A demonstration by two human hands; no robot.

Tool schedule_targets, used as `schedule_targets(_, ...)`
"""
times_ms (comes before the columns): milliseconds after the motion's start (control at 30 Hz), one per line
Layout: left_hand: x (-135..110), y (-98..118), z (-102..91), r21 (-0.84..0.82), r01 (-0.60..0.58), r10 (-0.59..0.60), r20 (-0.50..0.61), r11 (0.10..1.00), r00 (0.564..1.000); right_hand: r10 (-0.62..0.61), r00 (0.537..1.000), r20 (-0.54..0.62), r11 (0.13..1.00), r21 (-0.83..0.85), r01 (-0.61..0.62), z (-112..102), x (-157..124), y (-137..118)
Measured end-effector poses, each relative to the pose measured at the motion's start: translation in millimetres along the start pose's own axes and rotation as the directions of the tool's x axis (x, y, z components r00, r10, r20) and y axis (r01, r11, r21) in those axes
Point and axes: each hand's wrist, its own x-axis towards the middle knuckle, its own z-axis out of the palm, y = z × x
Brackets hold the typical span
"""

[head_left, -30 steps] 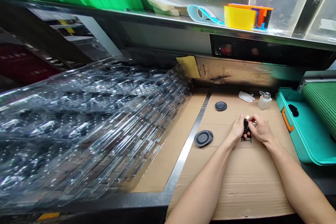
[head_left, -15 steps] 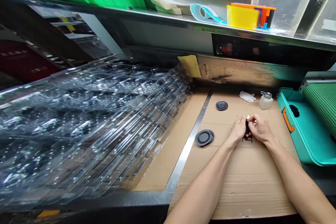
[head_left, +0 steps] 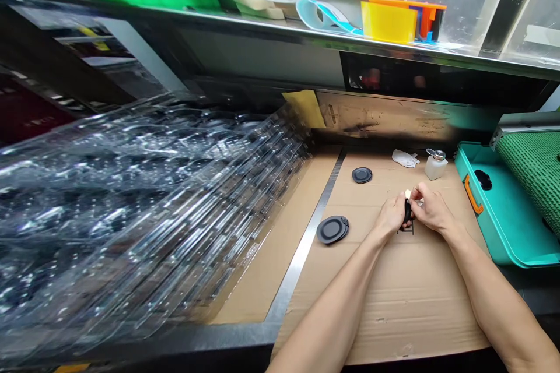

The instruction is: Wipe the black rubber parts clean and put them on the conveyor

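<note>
The left hand (head_left: 391, 214) and right hand (head_left: 431, 208) are both closed around a small black part (head_left: 408, 211), held together over a cardboard sheet (head_left: 394, 303) on the desk. A small white piece (head_left: 408, 193) shows at the part's top edge; the fingers hide most of it, so its shape is hard to tell.

From the hands, a stack of black discs (head_left: 332, 229) lies at 9 o'clock and a single disc (head_left: 361, 175) at 11. A clear bottle (head_left: 436, 166) stands at 1 o'clock, beside a crumpled white tissue (head_left: 405, 158). A teal tray (head_left: 503, 218) sits at 3 o'clock, holding a black disc (head_left: 483, 179). Stacked clear plastic trays (head_left: 131, 210) fill the desk's far left.
</note>
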Motion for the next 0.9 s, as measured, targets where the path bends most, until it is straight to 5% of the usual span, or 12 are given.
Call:
schedule_targets(467,-1.5,-7.6,2.1,0.043,-0.046,0.046,0.004,0.998,0.999,0.033,0.998,0.051,0.998,-0.051,-0.030,1.0,-1.2,-2.9)
schedule_targets(633,3.3,-1.1,-2.4,-0.248,0.086,-0.105,-0.064,0.965,0.992,0.115,0.993,0.021,0.986,-0.125,-0.112,-10.3,-4.9,9.6)
schedule_targets(767,4.7,10.4,-15.7,-0.473,0.225,-0.225,0.057,0.852,0.973,0.262,0.955,-0.142,0.873,-0.388,-0.297,-23.1,-6.7,21.8)
schedule_targets(900,6.8,12.5,-22.6,-0.525,0.243,-0.232,0.087,0.815,0.969,0.189,0.982,-0.004,0.866,-0.471,-0.169,-19.5,-8.2,11.8)
